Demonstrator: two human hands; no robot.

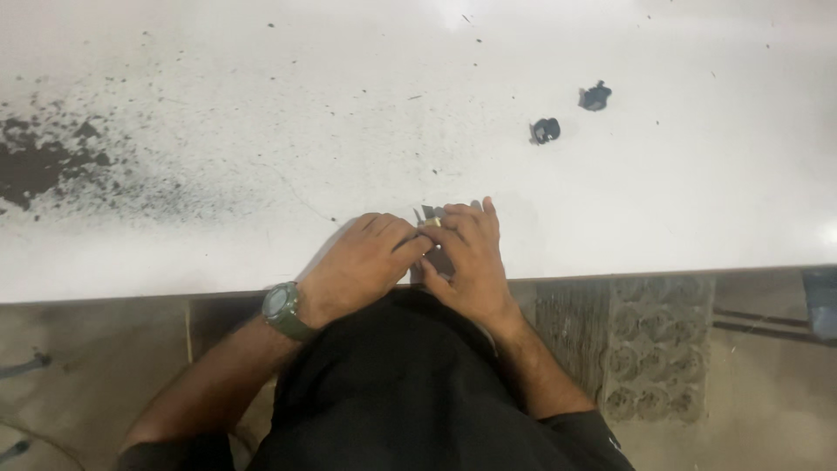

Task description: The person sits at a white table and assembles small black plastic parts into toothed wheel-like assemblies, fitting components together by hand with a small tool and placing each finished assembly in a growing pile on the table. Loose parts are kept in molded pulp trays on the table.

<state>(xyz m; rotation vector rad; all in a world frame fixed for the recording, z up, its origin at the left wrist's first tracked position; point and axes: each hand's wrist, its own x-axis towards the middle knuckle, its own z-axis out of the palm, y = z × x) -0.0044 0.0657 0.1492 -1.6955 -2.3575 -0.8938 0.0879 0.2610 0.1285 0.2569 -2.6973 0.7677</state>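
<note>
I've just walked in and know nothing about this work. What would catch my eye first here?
Two bare hands meet at the near edge of a white table: the left hand, with a green wristwatch, and the right hand close together on a small dark piece. Two small dark parts lie farther back on the right, and a dark speckled stain spreads at far left.

No packages, labels, signs, seemingly no screens

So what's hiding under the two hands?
A small dark grey thing pokes out between the left hand and right hand, on the white table. The hands cover most of it, so its shape stays hidden.
</note>
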